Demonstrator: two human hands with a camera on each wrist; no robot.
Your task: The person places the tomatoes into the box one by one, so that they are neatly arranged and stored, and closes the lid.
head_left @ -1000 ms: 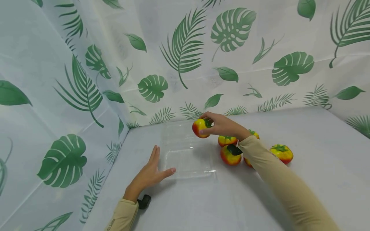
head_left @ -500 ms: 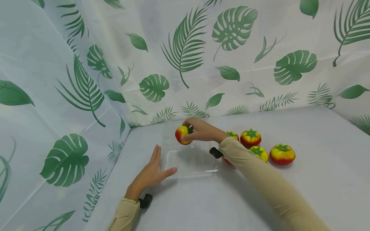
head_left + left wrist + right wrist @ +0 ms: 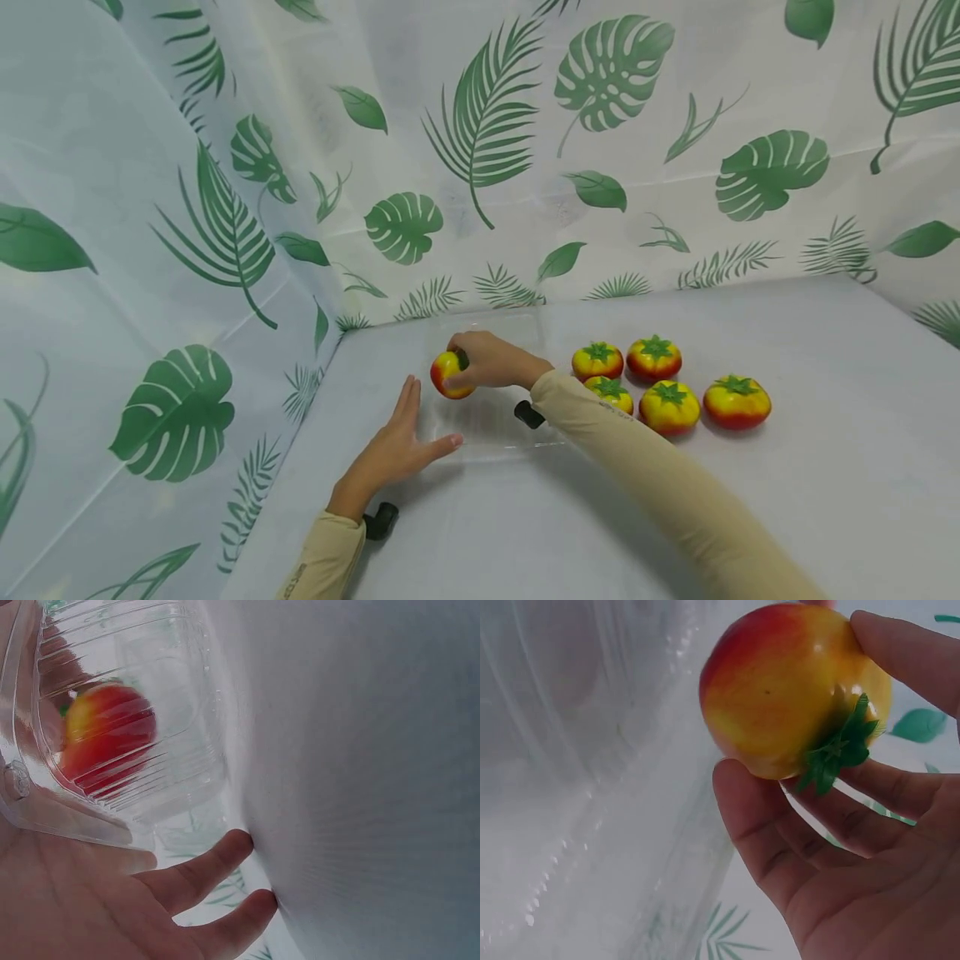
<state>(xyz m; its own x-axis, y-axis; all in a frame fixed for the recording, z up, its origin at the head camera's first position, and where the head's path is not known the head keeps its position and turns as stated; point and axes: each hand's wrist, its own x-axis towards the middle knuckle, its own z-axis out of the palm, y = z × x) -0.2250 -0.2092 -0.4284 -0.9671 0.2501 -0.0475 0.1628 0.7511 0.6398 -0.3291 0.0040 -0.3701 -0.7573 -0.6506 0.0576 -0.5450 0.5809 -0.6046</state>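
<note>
My right hand (image 3: 491, 360) grips a glossy red-and-yellow, tomato-like fruit (image 3: 444, 373) with a green leafy top. It holds the fruit above the clear plastic box (image 3: 480, 454), over its left part. In the right wrist view the fruit (image 3: 780, 690) sits between thumb and fingertips, its leafy top towards the palm. My left hand (image 3: 390, 457) stays by the box's left front corner, fingers straight and thumb spread, holding nothing. In the left wrist view, the ribbed wall of the box (image 3: 176, 652) rises beside the left hand (image 3: 97, 900), and the fruit shows through it.
Several similar fruits (image 3: 670, 406) stand grouped on the white tabletop (image 3: 840, 483), right of the box. A leaf-printed curtain (image 3: 480, 167) closes off the back and left side. Dark cameras (image 3: 381, 522) are strapped to the wrists.
My right hand has carried the fruit left and downward, from the box's back right to its left part. The grouped fruits behind the arm have come into view. My left hand keeps its place.
</note>
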